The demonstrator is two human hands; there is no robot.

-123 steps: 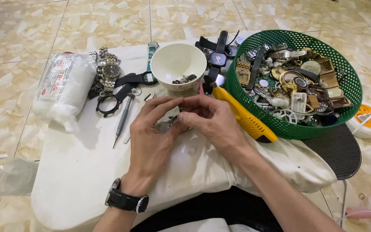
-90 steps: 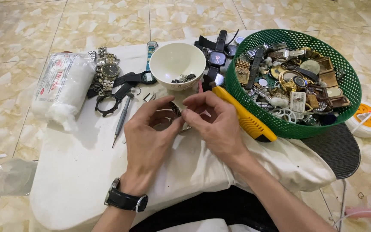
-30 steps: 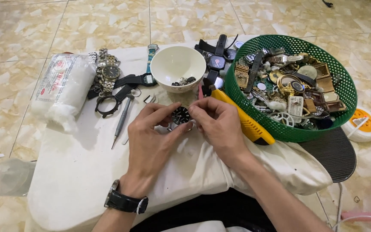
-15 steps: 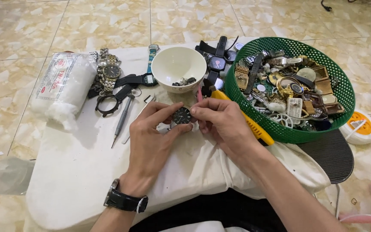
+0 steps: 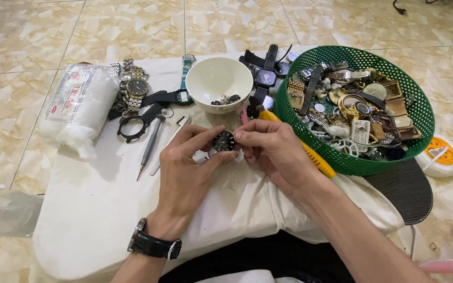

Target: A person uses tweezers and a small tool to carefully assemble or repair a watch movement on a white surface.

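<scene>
The left hand [image 5: 184, 173] and the right hand [image 5: 273, 149] both pinched the small round watch face [image 5: 223, 141] by its rim above the desk [image 5: 90, 209], and it looked light, hard, slippery and easy to break.

Beige marbled floor tiles [image 5: 38, 36], white cloth-covered table [image 5: 95, 209], even light
</scene>
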